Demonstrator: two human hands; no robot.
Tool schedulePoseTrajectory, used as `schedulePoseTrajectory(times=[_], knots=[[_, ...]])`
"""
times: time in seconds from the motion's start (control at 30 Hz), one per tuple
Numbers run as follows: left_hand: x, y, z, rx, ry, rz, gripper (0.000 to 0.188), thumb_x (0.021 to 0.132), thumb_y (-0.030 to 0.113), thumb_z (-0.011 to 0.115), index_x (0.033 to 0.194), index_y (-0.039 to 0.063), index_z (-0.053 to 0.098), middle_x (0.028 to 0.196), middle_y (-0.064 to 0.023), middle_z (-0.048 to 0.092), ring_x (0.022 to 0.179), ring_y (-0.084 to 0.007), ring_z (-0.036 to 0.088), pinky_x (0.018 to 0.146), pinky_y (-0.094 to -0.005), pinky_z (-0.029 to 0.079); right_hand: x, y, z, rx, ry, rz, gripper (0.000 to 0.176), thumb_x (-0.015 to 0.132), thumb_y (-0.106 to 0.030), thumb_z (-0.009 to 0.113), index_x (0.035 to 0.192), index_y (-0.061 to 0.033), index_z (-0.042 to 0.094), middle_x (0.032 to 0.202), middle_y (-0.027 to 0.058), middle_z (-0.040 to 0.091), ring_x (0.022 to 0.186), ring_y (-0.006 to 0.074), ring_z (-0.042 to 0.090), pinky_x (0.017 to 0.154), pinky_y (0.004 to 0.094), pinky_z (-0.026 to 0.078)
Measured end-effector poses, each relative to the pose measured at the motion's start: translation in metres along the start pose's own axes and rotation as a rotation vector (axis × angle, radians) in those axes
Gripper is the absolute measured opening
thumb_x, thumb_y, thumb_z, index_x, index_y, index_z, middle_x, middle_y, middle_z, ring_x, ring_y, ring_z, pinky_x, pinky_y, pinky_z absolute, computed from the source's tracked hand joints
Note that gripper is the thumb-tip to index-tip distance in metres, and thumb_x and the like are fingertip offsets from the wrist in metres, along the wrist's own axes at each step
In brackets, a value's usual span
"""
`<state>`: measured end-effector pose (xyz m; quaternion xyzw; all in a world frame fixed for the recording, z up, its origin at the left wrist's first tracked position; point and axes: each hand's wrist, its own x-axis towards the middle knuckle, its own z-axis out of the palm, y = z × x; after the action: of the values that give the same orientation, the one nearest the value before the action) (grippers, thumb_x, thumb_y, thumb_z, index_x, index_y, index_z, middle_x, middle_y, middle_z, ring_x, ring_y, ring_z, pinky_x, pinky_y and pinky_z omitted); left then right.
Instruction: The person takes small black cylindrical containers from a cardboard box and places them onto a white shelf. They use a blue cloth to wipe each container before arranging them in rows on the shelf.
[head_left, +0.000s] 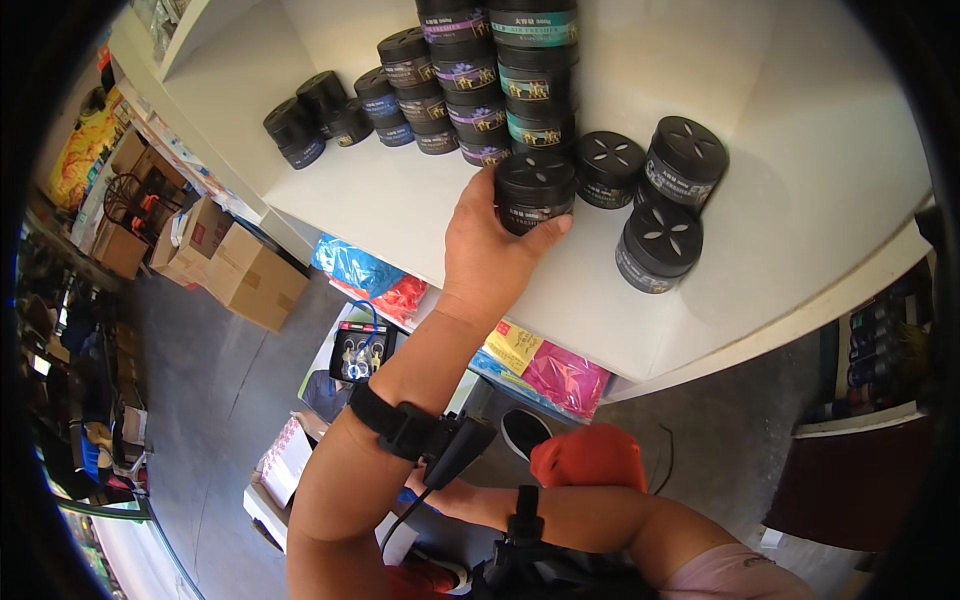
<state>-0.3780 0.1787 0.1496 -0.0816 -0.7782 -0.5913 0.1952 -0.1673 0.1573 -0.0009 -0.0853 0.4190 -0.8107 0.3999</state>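
My left hand (491, 244) is wrapped around a black air freshener jar (534, 187) with slots in its lid. The jar is at the foot of the stacks, near the front of a white shelf (592, 285). Close to its right stands another black jar (611, 169). Stacked jars with purple bands (469, 75) and green bands (536, 75) rise behind it. Low down, my right hand (442, 487) is partly hidden behind my left forearm, with a bit of blue beside it. What it holds, if anything, cannot be made out.
Further right on the shelf are more black jars (660, 246). Below the shelf lie plastic-wrapped packs, one pink (566, 375) and one blue (356, 266). A black tray (364, 351) and an open white carton (266, 510) are lower left. Cardboard boxes (255, 274) stand on the floor.
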Motion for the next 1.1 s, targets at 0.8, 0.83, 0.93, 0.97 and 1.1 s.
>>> schedulePoseTrajectory(times=[0.8, 0.83, 0.93, 0.97, 1.1], knots=[[0.075, -0.021, -0.107, -0.013, 0.470, 0.061, 0.055, 0.070, 0.017, 0.083, 0.111, -0.004, 0.051, 0.098, -0.0113, 0.064, 0.089, -0.0174, 0.059, 0.080, -0.0279, 0.047, -0.003, -0.007, -0.001, -0.141, 0.006, 0.141, 0.044, 0.086, -0.017, 0.063, 0.125, -0.0009, 0.052, 0.108, 0.0056, 0.060, 0.096, 0.0108, 0.055, 0.087, 0.0252, 0.044], [0.091, -0.020, -0.120, 0.033, 0.506, 0.048, 0.058, 0.070, 0.018, 0.083, 0.112, -0.005, 0.050, 0.101, -0.0127, 0.064, 0.089, -0.0181, 0.060, 0.081, -0.0286, 0.047, -0.002, -0.009, 0.000, -0.162, 0.000, 0.121, 0.046, 0.085, -0.019, 0.063, 0.126, -0.0010, 0.052, 0.110, 0.0071, 0.061, 0.099, 0.0127, 0.055, 0.089, 0.0258, 0.043], [0.118, -0.020, -0.134, -0.016, 0.503, 0.150, 0.061, 0.070, 0.019, 0.082, 0.115, -0.005, 0.048, 0.105, -0.0137, 0.062, 0.091, -0.0192, 0.060, 0.082, -0.0289, 0.048, -0.003, -0.011, 0.000, -0.221, 0.013, 0.132, 0.050, 0.083, -0.023, 0.065, 0.127, -0.0017, 0.052, 0.116, 0.0106, 0.060, 0.108, 0.0177, 0.055, 0.095, 0.0274, 0.040], [0.125, -0.019, -0.134, -0.024, 0.489, 0.158, 0.061, 0.071, 0.020, 0.081, 0.115, -0.006, 0.048, 0.106, -0.0140, 0.062, 0.092, -0.0195, 0.060, 0.082, -0.0288, 0.048, -0.002, -0.011, 0.000, -0.232, 0.017, 0.133, 0.050, 0.084, -0.022, 0.065, 0.127, -0.0011, 0.051, 0.116, 0.0092, 0.060, 0.107, 0.0157, 0.054, 0.094, 0.0266, 0.040], [0.146, -0.009, -0.126, -0.036, 0.457, 0.260, 0.057, 0.073, 0.017, 0.081, 0.115, -0.006, 0.049, 0.104, -0.0122, 0.062, 0.093, -0.0175, 0.059, 0.084, -0.0277, 0.045, -0.003, -0.004, -0.001, -0.244, 0.029, 0.103, 0.051, 0.084, -0.021, 0.065, 0.127, 0.0001, 0.051, 0.118, 0.0085, 0.058, 0.108, 0.0151, 0.052, 0.096, 0.0261, 0.039]])
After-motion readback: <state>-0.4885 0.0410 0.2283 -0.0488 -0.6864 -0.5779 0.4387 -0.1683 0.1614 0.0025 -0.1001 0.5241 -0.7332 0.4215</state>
